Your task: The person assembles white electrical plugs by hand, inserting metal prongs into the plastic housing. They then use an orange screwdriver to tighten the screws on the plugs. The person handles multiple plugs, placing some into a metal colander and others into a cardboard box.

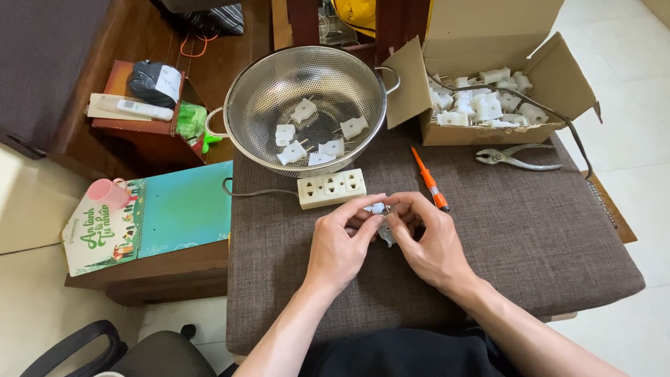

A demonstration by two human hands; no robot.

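Note:
My left hand (340,244) and my right hand (427,241) meet over a brown cushioned seat (530,237), both pinching one small white plug adapter (382,222) between the fingertips. The adapter is mostly hidden by my fingers. Just beyond my hands lies a cream power strip (332,188) with three sockets. To its right rests an orange-handled screwdriver (430,181).
A metal colander (244,91) holds several white plug adapters. An open cardboard box (488,136) at the back right holds many more. Pliers (513,157) lie beside the box. On the left, a wooden table carries a teal book (185,206), a pink cup (107,193) and a remote (143,109).

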